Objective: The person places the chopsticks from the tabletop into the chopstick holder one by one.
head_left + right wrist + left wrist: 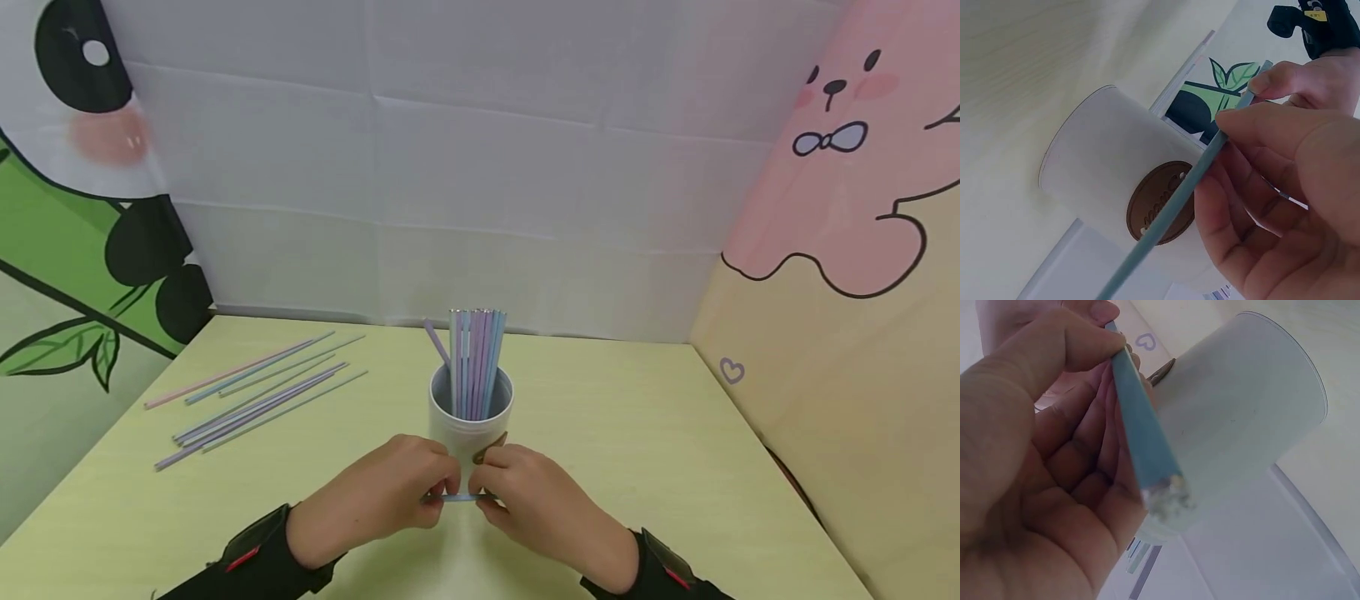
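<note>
Just in front of a white cup (456, 435), my left hand (397, 483) and right hand (536, 496) both pinch one thin light-blue stick (461, 497), slim like a straw. It lies level between the two sets of fingertips. In the left wrist view the end of the stick (1147, 437) points at the camera, its tip blurred and pale. Seen from the right wrist, the stick (1175, 200) crosses in front of the cup's brown oval label (1145, 199). A bundle of pastel sticks (476, 362) stands in the cup, with one purple stick (437, 342) leaning left.
Several pastel sticks (255, 410) lie loosely spread on the left of the pale yellow table (615, 417). A white cloth wall (480, 167) rises behind. Cartoon-printed panels stand at the left and right (840, 183).
</note>
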A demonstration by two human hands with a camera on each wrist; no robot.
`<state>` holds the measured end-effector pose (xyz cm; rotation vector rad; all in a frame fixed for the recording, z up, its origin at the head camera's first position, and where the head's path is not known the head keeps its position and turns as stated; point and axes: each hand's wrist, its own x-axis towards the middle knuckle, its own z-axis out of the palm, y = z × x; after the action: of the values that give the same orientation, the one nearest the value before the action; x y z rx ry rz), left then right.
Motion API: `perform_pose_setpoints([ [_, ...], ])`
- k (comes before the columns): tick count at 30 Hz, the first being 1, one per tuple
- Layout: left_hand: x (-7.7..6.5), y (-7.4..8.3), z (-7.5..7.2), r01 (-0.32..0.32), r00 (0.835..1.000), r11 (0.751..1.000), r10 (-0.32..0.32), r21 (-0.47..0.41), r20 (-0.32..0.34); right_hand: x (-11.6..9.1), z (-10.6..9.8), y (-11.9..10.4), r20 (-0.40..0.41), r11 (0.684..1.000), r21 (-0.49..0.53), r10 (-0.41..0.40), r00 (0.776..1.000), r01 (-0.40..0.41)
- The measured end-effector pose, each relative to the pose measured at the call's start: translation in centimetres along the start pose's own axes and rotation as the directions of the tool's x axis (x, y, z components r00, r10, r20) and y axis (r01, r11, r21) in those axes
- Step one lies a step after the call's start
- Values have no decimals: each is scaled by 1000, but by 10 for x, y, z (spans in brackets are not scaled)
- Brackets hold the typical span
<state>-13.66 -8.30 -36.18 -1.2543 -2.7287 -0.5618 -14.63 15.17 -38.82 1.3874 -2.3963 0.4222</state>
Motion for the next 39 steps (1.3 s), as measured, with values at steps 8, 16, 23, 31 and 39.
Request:
perform_pose_setpoints([
  [8, -11, -14, -29, 90, 989, 994, -97, -69, -112, -5, -15, 9, -5, 1000, 18, 2, 1000, -2],
  [16, -20, -52, -36, 228, 861, 921, -342, -315, -378, 1, -55, 19, -124, 958, 285, 20, 992, 16],
  [23, -17, -77, -3, 212, 830, 756, -474, -620, -294, 29, -90, 26, -298, 867, 499, 156, 942, 14],
  [31, -2, -78, 27, 199, 851, 715, -465, -670, -244, 60, -99, 42, -377, 738, 675, 334, 864, 10],
  [39, 11, -72, 38, 196, 864, 724, -446, -662, -232, 76, -73, 64, -336, 684, 726, 440, 833, -69],
])
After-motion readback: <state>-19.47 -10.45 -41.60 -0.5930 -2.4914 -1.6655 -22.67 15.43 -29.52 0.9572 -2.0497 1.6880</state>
